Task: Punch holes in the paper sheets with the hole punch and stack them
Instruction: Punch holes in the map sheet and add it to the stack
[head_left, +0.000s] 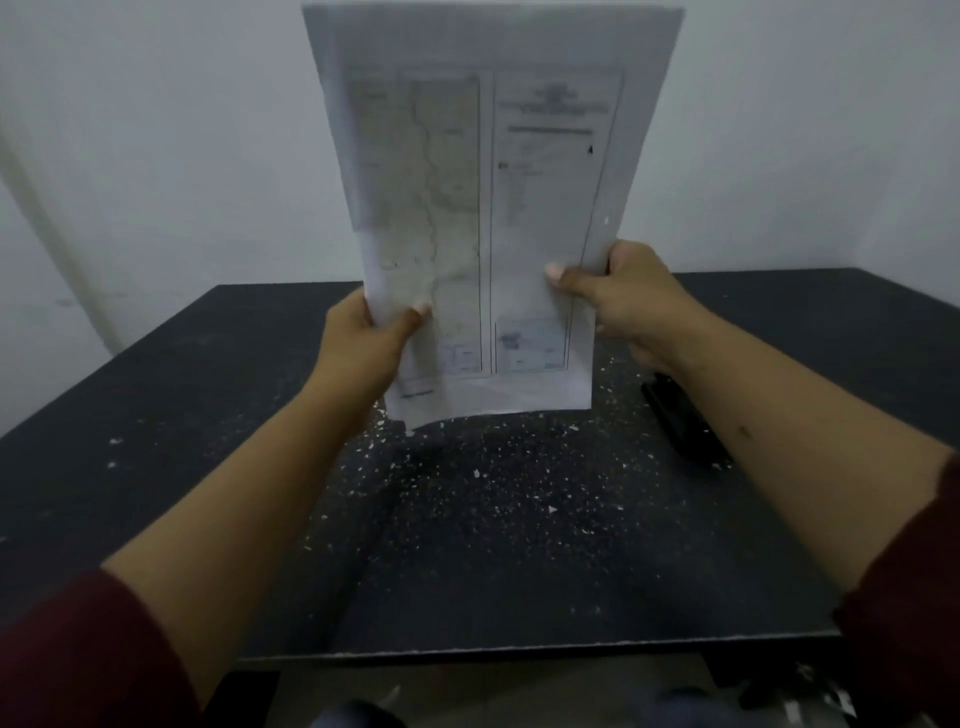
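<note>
Paper sheets (483, 208): thin, white, rectangular, printed with faint map and ruled frames, held upright above table (156, 415); lower edge bends slightly. Table: black, matt, flat, sprinkled with small white paper bits (519, 499). Hole punch (680, 426): black, long shape, lies on table under right forearm, apart from sheets. Left hand (363, 343) grips left edge of sheets, thumb on front. Right hand (623, 296) grips right edge, thumb on front. Dark red sleeves (78, 649) at both arms.
</note>
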